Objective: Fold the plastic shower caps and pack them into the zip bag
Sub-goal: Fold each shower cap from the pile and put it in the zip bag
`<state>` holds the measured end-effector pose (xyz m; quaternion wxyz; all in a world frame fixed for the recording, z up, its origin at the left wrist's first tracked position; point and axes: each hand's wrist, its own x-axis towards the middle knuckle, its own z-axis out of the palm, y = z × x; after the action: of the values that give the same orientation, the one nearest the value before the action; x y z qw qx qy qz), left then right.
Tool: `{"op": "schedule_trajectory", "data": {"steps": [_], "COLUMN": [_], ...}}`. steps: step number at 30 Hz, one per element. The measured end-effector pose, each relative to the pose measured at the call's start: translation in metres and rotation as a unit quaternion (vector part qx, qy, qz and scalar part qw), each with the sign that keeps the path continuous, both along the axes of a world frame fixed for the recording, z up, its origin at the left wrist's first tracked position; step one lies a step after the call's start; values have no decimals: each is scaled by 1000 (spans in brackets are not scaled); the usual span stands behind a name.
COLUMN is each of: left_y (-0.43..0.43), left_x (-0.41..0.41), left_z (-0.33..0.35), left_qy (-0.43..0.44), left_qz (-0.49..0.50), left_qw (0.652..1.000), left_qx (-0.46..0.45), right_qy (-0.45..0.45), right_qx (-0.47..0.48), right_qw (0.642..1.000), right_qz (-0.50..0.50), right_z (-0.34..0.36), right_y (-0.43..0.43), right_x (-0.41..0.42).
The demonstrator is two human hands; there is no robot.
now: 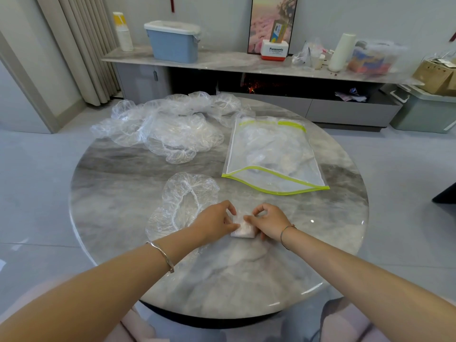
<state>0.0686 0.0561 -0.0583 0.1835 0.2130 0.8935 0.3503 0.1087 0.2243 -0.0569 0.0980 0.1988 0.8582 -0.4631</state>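
A small folded shower cap [243, 230] lies on the round marble table [118, 193], near its front. My left hand [214, 222] and my right hand [269, 222] meet over the folded cap, fingers curled and pinching it from both sides. An unfolded clear shower cap [183, 201] lies spread just left of my left hand. A heap of several loose clear caps [167, 124] sits at the table's far left. The zip bag [274, 154], clear with a yellow-green edge, lies flat at the right with folded caps inside.
Behind the table runs a low grey sideboard [222, 61] with a blue lidded box [174, 41], a stack of paper cups [122, 30], a white roll [341, 51] and clutter. A curtain [81, 45] hangs at the left. A grey bin [424, 109] stands at the far right.
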Motion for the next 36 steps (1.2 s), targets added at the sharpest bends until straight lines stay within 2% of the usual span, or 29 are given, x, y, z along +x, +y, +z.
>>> {"op": "schedule_trajectory", "data": {"steps": [2, 5, 7, 9, 11, 14, 17, 19, 22, 26, 29, 31, 33, 36], "left_y": [2, 4, 5, 6, 7, 17, 32, 39, 47, 53, 56, 57, 57, 55], "left_x": [-3, -13, -23, -35, -48, -64, -81, -91, -101, -105, -108, -109, -110, -113], "left_z": [3, 15, 25, 34, 35, 30, 23, 21, 24, 40, 56, 67, 75, 83], "left_qy": [-10, -2, 1, 52, 146, 212, 197, 177, 168, 168, 179, 192, 203, 205], "left_qz": [-6, -21, 21, 66, 54, 14, 0, 10, 23, 60, 77, 85, 91, 98], "left_qw": [1000, 999, 999, 994, 987, 976, 972, 975, 980, 984, 980, 977, 973, 970], "left_qx": [-12, -31, 29, 71, 42, -46, -125, -134, -100, -1, 35, 43, 56, 84], "right_qy": [-9, -25, -13, 18, 71, 182, 254, 279, 268, 280, 259, 227, 183, 113], "right_qx": [-16, -106, -167, -224, -243, -164, -76, 18, 120, 152, 184, 251, 344, 385], "right_qw": [1000, 993, 983, 970, 962, 967, 964, 958, 947, 933, 932, 922, 898, 892], "right_qz": [-11, -47, -69, -94, -103, -72, -16, 59, 134, 166, 177, 188, 207, 209], "right_z": [2, 9, 15, 21, 26, 25, 18, 8, 0, 10, 21, 28, 32, 31], "right_y": [1, 3, 6, 11, 17, 27, 34, 38, 41, 37, 32, 32, 34, 39], "right_x": [-2, -5, -6, -6, -7, -6, -3, -4, -15, -51, -89, -115, -136, -160]}}
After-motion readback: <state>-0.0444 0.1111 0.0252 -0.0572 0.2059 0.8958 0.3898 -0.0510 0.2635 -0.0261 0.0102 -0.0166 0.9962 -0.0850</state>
